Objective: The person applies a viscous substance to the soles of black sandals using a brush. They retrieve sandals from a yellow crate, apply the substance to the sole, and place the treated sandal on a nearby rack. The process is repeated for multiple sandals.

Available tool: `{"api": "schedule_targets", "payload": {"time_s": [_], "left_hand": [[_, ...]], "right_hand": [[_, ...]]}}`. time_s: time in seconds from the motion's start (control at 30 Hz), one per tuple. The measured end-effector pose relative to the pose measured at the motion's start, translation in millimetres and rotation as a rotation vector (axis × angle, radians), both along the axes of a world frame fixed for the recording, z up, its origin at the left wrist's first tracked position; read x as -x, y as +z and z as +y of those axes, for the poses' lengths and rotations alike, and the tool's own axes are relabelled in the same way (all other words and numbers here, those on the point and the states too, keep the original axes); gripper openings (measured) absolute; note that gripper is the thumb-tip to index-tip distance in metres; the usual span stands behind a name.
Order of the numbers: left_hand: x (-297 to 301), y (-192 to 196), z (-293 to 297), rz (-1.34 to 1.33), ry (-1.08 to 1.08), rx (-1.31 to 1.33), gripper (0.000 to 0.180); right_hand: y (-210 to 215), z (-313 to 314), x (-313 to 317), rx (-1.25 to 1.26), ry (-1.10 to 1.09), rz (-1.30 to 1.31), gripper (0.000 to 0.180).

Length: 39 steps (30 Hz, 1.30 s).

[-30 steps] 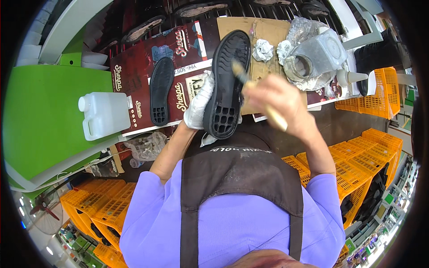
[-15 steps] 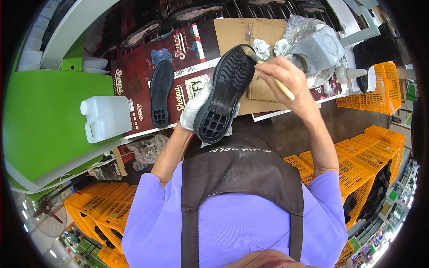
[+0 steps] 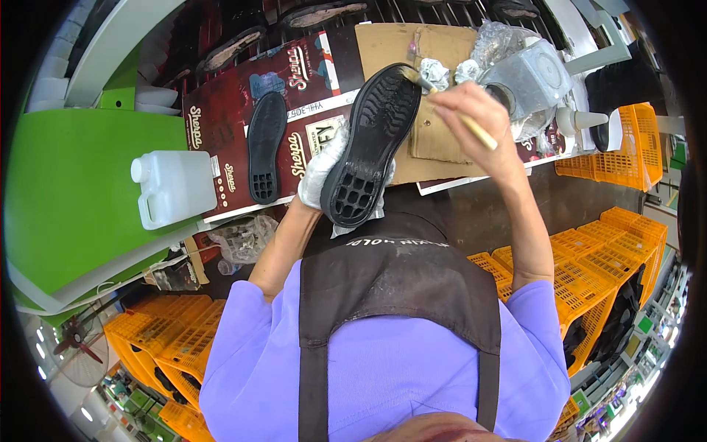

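Note:
My left hand [image 3: 325, 174], in a white glove, is closed round a black shoe sole [image 3: 368, 140] from below and holds it tilted above the bench edge. The sole's ridged inner face is up, with a grid of square hollows at its near end. Bare, my right hand [image 3: 475, 127] grips the pale handle of a brush [image 3: 451, 112]. The bristles touch the sole's far end by its right rim. A wet sheen shows on part of the sole. To the left, another black sole [image 3: 265, 147] lies on dark red printed cardboard [image 3: 221, 132].
A white jug [image 3: 177, 188] stands left on a green surface [image 3: 74, 184]. Brown cardboard [image 3: 442, 140], crumpled white wads [image 3: 434, 74], a clear plastic container [image 3: 534, 79] and a nozzle bottle [image 3: 582, 120] are right. Orange crates [image 3: 589, 258] stand behind on both sides. Black shoe parts [image 3: 324, 15] sit on a rack beyond.
The brush has moved slightly up and left along the sole's far end, its handle swinging a little. The sole has shifted slightly away from me.

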State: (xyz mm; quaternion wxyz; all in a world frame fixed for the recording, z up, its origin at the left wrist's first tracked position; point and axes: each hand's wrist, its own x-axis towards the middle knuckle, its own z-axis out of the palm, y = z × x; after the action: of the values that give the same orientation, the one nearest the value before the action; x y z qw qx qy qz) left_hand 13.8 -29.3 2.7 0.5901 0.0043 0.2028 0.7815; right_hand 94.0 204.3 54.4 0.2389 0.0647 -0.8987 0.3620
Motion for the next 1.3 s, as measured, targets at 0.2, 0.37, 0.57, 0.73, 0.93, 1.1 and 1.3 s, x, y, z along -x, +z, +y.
{"api": "schedule_targets", "payload": {"time_s": [0.2, 0.37, 0.57, 0.73, 0.93, 1.1, 1.3], "left_hand": [[7.4, -11.8, 1.2, 0.163, 0.086, 0.023, 0.048], [8.7, -8.4, 0.2, 0.192, 0.08, 0.033, 0.048], [4.1, -9.2, -0.3, 0.025, -0.047, -0.132, 0.05], [0.8, -8.5, 1.8, -0.007, 0.038, -0.077, 0.048], [6.4, -11.4, 1.9, -0.016, 0.116, -0.09, 0.048], [-4.0, -8.6, 2.8, -0.123, 0.038, -0.049, 0.065], [-8.3, -4.4, 3.8, 0.153, -0.008, 0.036, 0.058]], "right_hand": [[18.4, -64.6, -29.9, 0.143, 0.297, -0.106, 0.022], [22.8, -58.4, -23.9, 0.48, 0.523, -0.314, 0.014], [-1.8, -12.6, 10.8, 1.032, 0.0, -0.424, 0.023], [-9.8, -26.0, 9.4, 0.908, -0.217, -0.231, 0.024], [2.6, -49.8, -10.6, 1.135, 0.062, -0.628, 0.023], [-12.6, -27.2, 6.8, 1.197, -0.164, -0.268, 0.022], [-21.7, -25.7, 7.6, 0.896, -0.365, -0.023, 0.017]]}}
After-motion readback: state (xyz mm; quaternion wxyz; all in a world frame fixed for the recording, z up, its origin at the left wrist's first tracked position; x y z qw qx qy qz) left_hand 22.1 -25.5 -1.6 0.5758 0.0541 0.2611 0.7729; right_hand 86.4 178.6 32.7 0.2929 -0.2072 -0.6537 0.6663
